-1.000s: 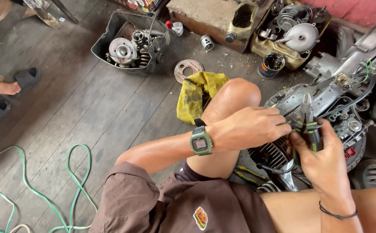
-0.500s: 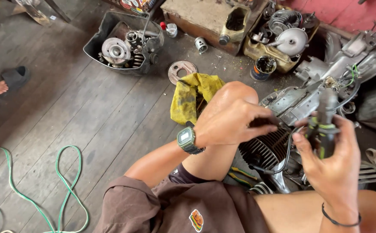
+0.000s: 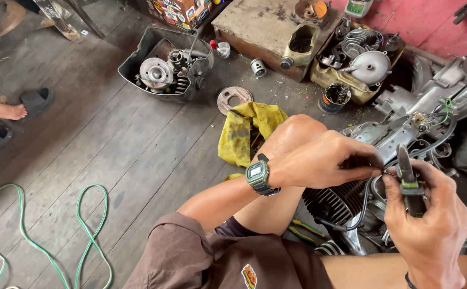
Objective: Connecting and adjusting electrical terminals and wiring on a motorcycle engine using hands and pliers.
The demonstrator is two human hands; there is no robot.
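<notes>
Right hand (image 3: 431,225) — fingers clenched on green-handled pliers (image 3: 407,179). Left hand (image 3: 324,160) — fingers pinching a thin black wire (image 3: 375,172) above the finned engine (image 3: 340,203); yellow rag (image 3: 247,131) beside the knee.

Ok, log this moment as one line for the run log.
left hand: pinching black cable | right hand: gripping pliers, tips at cable | work: engine on wooden floor | nearby: yellow rag

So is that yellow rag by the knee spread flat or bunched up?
Bunched up. The yellow rag lies in crumpled folds on the wooden floor, beside the knee.
</notes>
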